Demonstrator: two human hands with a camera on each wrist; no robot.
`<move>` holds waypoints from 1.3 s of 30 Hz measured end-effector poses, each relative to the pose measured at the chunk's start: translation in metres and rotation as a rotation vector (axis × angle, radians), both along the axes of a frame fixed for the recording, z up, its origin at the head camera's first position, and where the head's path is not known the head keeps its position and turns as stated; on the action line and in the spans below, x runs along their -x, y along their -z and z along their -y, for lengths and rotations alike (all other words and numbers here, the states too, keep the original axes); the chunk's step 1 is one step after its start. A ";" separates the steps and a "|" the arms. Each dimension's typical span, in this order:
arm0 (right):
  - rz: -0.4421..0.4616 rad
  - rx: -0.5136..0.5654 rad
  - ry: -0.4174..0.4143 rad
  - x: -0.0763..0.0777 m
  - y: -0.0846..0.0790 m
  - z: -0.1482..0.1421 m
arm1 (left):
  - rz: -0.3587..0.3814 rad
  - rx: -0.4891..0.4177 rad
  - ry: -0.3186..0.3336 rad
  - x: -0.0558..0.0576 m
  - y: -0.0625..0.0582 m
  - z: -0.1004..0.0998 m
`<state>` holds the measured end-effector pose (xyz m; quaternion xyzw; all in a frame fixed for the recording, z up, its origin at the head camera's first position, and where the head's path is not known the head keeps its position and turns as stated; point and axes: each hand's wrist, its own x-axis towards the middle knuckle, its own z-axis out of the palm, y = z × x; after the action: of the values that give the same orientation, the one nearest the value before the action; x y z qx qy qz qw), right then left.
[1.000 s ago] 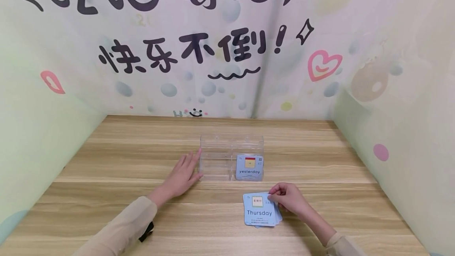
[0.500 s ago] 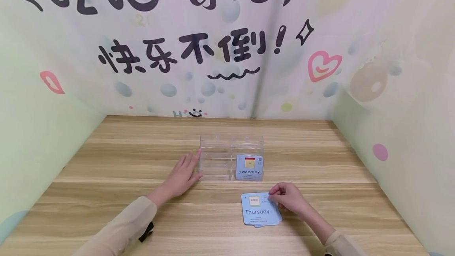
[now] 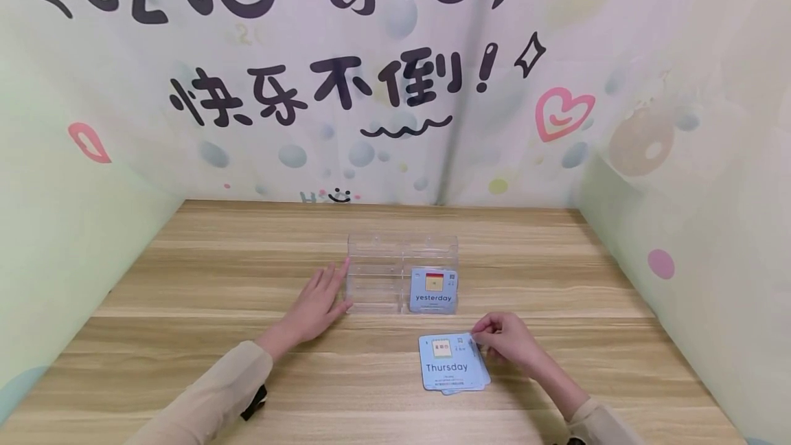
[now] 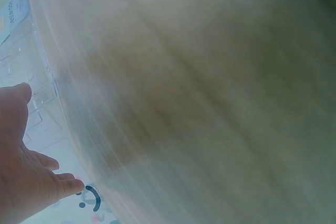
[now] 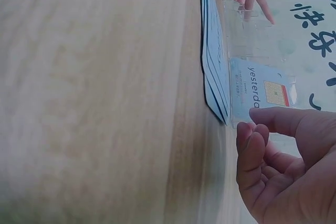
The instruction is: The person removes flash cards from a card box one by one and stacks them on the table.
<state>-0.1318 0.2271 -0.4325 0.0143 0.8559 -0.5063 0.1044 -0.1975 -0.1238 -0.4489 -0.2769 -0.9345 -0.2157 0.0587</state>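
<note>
My left hand [image 3: 312,309] lies with extended fingers against the left side of a clear plastic card holder [image 3: 375,287]. In its right compartment stands a blue card [image 3: 434,290] printed "yesterday"; the left compartment shows no card. In front of the holder, a small stack of blue cards lies flat on the table, a "Thursday" card [image 3: 446,362] on top. My right hand [image 3: 508,340] is at the stack's upper right corner. In the right wrist view its fingers [image 5: 251,150] are loosely bent, with a gap between the fingertips and the card stack [image 5: 210,61].
The wooden table [image 3: 247,239] meets a printed white backdrop [image 3: 383,108] at the back. Pale side panels [image 3: 692,177] border the table left and right. A black strap [image 3: 255,404] shows under the left sleeve.
The Thursday card has shifted slightly left and now covers more of the cards below. My right hand has since moved slightly up and right. My left hand has stayed at the holder.
</note>
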 end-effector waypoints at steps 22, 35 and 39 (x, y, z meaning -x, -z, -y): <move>-0.053 -0.104 0.031 0.005 -0.009 0.004 | 0.000 0.000 0.002 0.000 -0.001 0.000; -0.124 -0.124 0.006 0.013 -0.013 0.011 | 0.038 -0.009 -0.007 -0.001 -0.001 0.000; -0.148 -0.121 0.000 0.015 -0.016 0.012 | 0.032 -0.008 -0.005 0.000 -0.001 0.000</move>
<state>-0.1472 0.2155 -0.4169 -0.0168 0.8903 -0.4533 0.0397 -0.1970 -0.1236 -0.4479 -0.2708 -0.9351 -0.2240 0.0453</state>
